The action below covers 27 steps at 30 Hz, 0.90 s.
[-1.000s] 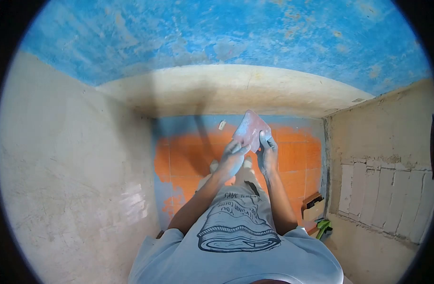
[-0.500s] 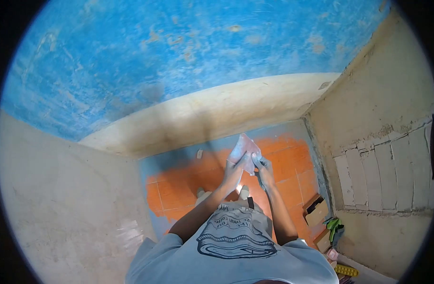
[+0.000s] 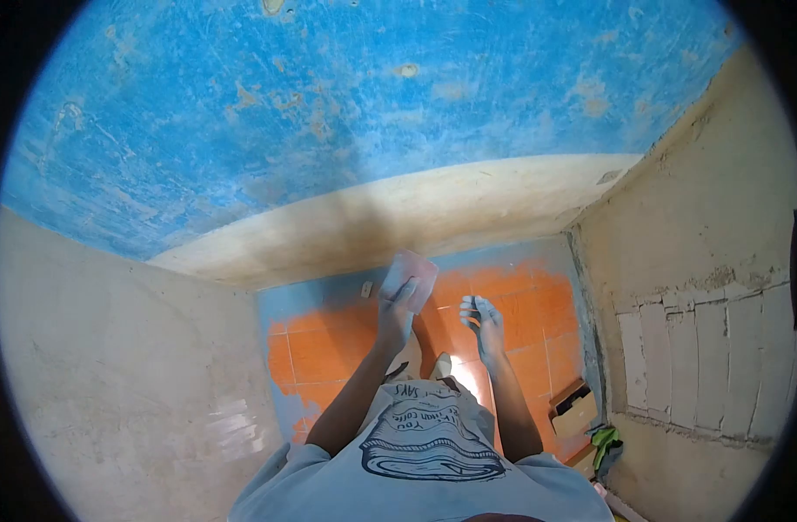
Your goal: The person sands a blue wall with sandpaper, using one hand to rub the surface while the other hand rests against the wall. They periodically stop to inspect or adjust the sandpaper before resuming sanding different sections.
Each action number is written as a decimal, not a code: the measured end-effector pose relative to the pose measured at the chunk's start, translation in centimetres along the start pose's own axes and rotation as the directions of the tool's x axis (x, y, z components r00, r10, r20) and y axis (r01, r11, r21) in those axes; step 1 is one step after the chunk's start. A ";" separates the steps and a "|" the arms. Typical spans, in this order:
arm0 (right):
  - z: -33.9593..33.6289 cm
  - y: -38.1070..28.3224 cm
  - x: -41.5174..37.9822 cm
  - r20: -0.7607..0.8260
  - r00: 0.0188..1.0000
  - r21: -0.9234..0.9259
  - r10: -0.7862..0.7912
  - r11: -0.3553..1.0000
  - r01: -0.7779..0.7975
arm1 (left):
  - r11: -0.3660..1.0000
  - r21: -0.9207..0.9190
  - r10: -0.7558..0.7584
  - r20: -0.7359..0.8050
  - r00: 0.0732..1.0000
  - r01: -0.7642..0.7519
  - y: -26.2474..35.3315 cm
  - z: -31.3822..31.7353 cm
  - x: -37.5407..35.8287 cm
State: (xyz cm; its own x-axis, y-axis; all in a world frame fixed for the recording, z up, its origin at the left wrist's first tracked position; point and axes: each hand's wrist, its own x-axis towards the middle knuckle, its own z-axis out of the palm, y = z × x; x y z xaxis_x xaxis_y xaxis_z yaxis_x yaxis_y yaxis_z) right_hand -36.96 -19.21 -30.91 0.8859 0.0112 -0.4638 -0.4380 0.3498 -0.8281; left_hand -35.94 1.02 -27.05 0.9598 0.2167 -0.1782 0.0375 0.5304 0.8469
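Note:
My left hand (image 3: 396,311) is closed on a pinkish, dusty sheet of sandpaper (image 3: 418,277), with the thumb lying across its face. The sheet is folded into a roughly square pad and is tilted in front of my body. To its right, my right hand (image 3: 485,325) is apart from the sheet, fingers loosely bent and spread, with nothing in it. Pale dust coats both hands. Ahead of them stands a wall (image 3: 372,96) with worn blue paint and scraped patches.
Orange floor tiles (image 3: 520,315) lie below, with grey dust along their edges. A small white piece (image 3: 366,289) lies near the wall's foot. On the right are an open cardboard box (image 3: 575,412) and a green cloth-like item (image 3: 604,445). Plain walls stand on both sides.
Both hands held the sandpaper before; my right hand has let go and is now apart from it. My left hand has moved left with the sheet, which now looks flatter and more compact.

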 end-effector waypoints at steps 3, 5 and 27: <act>0.9 -0.8 2.9 -0.014 1.000 -0.020 -0.024 1.000 0.023 | 0.998 0.027 0.061 -0.104 0.993 -0.059 2.0 -0.9 3.6; 1.9 -2.2 5.2 -0.012 0.999 -0.037 -0.048 0.998 0.048 | 0.992 0.036 0.124 -0.177 0.976 -0.119 3.6 -1.4 6.3; 22.5 -26.2 22.9 0.472 0.194 -0.589 -0.860 -0.143 0.796 | 0.047 0.941 0.978 0.025 0.207 -0.336 20.2 3.9 29.2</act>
State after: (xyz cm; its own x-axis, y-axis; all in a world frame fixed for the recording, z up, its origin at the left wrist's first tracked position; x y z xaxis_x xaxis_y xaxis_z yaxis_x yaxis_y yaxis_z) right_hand -1.73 -7.00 -12.80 0.6210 0.1431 0.7706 0.6774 -0.5926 -0.4359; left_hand -6.05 14.83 -13.18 0.2420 0.5431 0.8040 -0.0596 -0.8188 0.5710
